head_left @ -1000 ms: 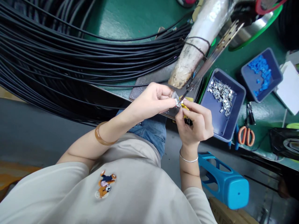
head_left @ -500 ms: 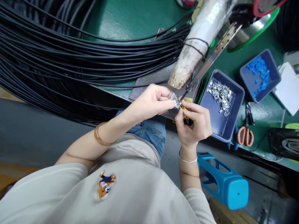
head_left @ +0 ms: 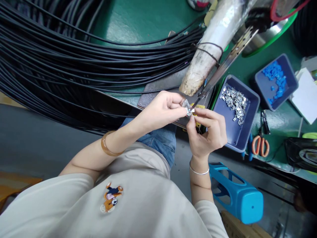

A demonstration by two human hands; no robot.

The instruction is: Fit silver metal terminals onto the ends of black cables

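My left hand (head_left: 164, 109) pinches the end of a cable, where thin wires and a grey scrap show at the fingertips. Close on its right, my right hand (head_left: 209, 129) is pinched at a small silvery metal piece (head_left: 193, 111) by the wire ends. The dark tip of a soldering iron (head_left: 210, 84) comes down from the upper right and ends just above the fingertips. Beside it hangs a thick white wrapped tube (head_left: 208, 49). Small yellow parts (head_left: 198, 106) lie partly hidden behind my right fingers.
Black cables (head_left: 111, 62) cover the bench's left side. To the right stand a tray of metal pieces (head_left: 232, 132) and a tray of blue parts (head_left: 266, 87). Orange-handled scissors (head_left: 260, 145) lie near the edge, above a blue stool (head_left: 250, 201).
My right hand has shifted slightly right, and the small metal piece shows more clearly between the fingertips. Both hands remain pinched close together.
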